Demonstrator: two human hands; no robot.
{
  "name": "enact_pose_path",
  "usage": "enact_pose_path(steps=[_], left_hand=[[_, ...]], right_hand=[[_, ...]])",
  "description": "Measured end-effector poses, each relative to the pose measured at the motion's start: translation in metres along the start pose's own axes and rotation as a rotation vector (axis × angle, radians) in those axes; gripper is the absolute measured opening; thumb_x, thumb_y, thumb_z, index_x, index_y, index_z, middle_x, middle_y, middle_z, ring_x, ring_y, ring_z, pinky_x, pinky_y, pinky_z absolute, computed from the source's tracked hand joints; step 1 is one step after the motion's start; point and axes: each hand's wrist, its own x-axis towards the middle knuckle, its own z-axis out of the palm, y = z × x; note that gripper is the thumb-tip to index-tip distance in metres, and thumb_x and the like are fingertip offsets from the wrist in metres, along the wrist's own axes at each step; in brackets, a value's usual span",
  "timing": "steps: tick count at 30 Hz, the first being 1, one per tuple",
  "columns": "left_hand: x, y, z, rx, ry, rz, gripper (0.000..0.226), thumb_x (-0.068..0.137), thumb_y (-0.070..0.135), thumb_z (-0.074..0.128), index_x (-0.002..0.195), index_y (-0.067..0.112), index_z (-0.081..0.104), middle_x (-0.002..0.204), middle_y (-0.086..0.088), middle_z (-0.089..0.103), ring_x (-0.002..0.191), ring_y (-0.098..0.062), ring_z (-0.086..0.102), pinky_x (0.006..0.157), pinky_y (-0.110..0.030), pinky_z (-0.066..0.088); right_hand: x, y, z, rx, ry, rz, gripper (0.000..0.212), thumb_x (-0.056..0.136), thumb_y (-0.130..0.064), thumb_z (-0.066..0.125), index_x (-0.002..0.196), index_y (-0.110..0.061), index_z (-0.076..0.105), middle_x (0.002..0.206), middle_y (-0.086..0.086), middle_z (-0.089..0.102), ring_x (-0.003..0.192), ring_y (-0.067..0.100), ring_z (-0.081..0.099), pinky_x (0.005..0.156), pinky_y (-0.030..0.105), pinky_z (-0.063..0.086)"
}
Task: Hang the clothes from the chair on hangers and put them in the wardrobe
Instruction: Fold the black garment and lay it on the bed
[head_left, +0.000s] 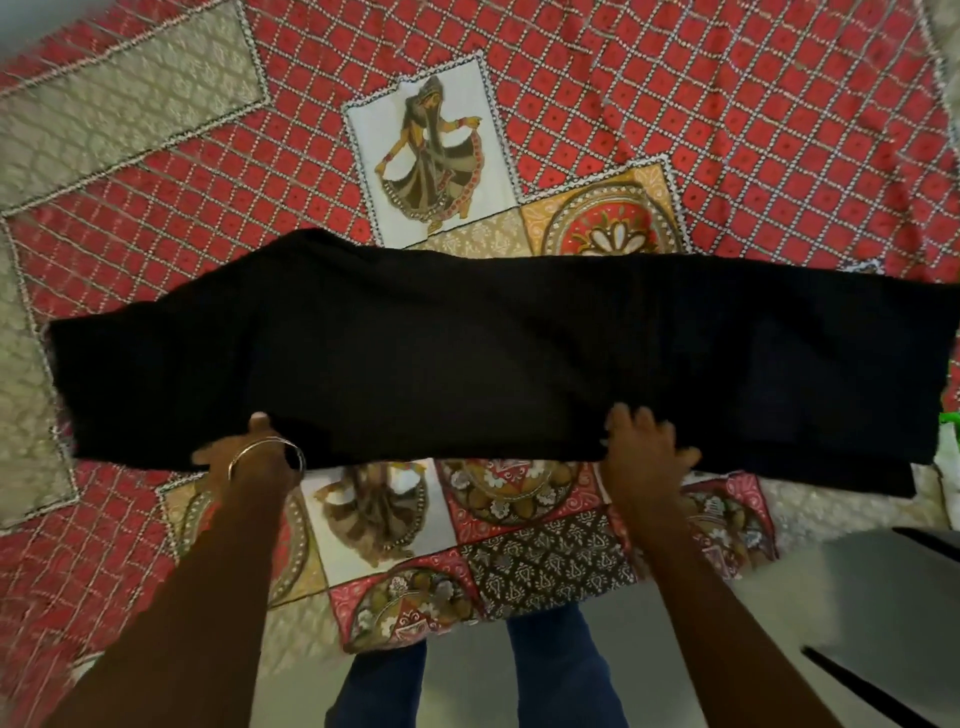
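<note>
1. A black garment (467, 358) lies spread crosswise on a bed covered by a red patterned bedspread (727, 130), its long side running left to right.
2. The left hand (249, 447) is at the near edge of the garment, left of centre. Its fingers go under or over the cloth and are mostly hidden, so I cannot tell whether it pinches the edge or only rests there. A bangle (267, 452) sits on that wrist.
3. The right hand (644, 447) lies on the near edge right of centre, fingers curled into the cloth as if gripping it.
4. No hanger shows anywhere, and neither chair nor wardrobe is in view. Something green (950, 418) peeks in at the right edge, too cut off to name.
5. Risks, as I judge them:
   - If only one hand truly holds the edge, lifting would drag the cloth askew and bunch it.
   - The fabric is dark and featureless, so neck and hem are easy to confuse when fitting a hanger.
   - The right end reaches the bed's side and could slide off if pulled.
</note>
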Motion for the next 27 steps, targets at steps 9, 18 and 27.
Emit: enact_pose_path(steps=[9,18,27], left_hand=[[0.069,-0.005,-0.079,-0.848,-0.562,-0.154,0.048,0.093,0.052,0.048,0.123,0.015,0.055,0.118,-0.005,0.058,0.108,-0.026,0.055,0.085,-0.044,0.043],[0.145,-0.04,-0.125,-1.064,-0.525,-0.224,0.037,0.094,0.039,0.053,0.124,0.017,0.055,0.135,-0.006,0.053,0.125,-0.03,0.048,0.101,-0.05,0.041],[0.194,-0.02,-0.15,-1.145,-0.322,-0.029,0.04,0.081,0.023,0.075,0.117,0.014,0.062,0.116,-0.006,0.065,0.106,-0.026,0.063,0.084,-0.049,0.054]], right_hand=[[-0.057,-0.157,0.015,0.083,0.03,-0.505,0.043,0.095,-0.024,0.05,0.137,-0.027,0.042,0.136,0.004,0.042,0.125,0.027,0.033,0.098,0.042,0.028],[-0.095,-0.288,0.066,-0.052,-0.015,-0.466,0.079,0.086,-0.023,0.066,0.15,-0.027,0.019,0.16,0.007,-0.001,0.143,0.035,0.006,0.107,0.058,0.021],[-0.087,-0.317,0.065,-0.049,0.049,-0.431,0.067,0.089,-0.028,0.062,0.146,-0.034,0.026,0.156,0.004,0.009,0.138,0.03,0.014,0.105,0.053,0.024]])
